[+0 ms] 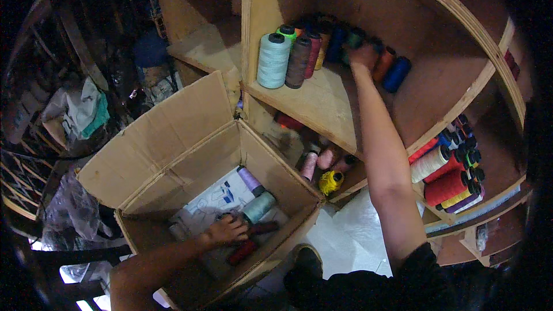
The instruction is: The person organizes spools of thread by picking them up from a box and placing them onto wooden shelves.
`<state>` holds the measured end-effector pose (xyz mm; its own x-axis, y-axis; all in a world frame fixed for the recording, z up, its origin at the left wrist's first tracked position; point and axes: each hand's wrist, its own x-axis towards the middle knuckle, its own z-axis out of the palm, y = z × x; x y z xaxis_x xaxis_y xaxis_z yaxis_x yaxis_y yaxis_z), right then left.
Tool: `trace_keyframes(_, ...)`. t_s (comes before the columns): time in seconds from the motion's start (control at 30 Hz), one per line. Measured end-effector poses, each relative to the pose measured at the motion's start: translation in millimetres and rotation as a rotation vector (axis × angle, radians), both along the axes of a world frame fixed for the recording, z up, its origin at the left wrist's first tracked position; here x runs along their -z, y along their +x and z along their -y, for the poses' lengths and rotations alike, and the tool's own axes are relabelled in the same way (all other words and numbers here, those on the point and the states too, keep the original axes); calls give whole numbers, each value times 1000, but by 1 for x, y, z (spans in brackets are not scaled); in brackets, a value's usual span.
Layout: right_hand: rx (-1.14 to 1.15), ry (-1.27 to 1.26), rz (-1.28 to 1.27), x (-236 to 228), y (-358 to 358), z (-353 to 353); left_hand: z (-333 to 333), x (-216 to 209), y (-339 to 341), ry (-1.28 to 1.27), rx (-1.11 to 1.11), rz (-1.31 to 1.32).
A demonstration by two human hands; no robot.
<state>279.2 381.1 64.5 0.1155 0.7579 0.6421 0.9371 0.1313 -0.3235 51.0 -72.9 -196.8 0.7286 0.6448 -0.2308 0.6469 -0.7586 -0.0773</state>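
Note:
My right hand (pixel 363 56) reaches into the wooden shelf compartment, its fingers closed about a dark green thread cone (pixel 355 37) in the row. Shade hides part of that grip. An orange-brown cone (pixel 384 64) and a blue cone (pixel 397 75) stand just right of it. Down in an open cardboard box (pixel 199 164), my left hand (pixel 227 231) has its fingers curled; what they hold, if anything, is hidden. Close by lie a grey-green cone (pixel 259 207), a lilac cone (pixel 250 181) and dark red spools (pixel 242 251).
A light blue cone (pixel 273 61) and a brown one (pixel 298 62) stand at the compartment's left. Pink spools (pixel 309 166) and a yellow one (pixel 330 182) lie on the shelf below. More cones, including a red one (pixel 446 188), fill the right compartment. Plastic bags (pixel 75 201) hang left.

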Motion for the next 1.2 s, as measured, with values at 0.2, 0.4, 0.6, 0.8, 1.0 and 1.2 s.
trace_keyframes(0.2,19,-216,-79,-6,-5,3,5,15,-9,156,173,287)
trace_keyframes(0.4,-68,147,31,24,16,-21,3,19,3,74,193,31)
trace_keyframes(0.6,18,-50,168,6,12,14,7,24,-7,81,160,26)
trace_keyframes(0.8,-710,169,-317,-61,-40,190,15,58,-16,45,-119,341)
trace_keyframes(1.0,-1388,-780,-174,-6,-63,272,-37,-79,-36,-552,-699,903)
trace_keyframes(1.2,-1359,-498,99,50,-59,268,-64,-196,-29,-683,-761,1966)
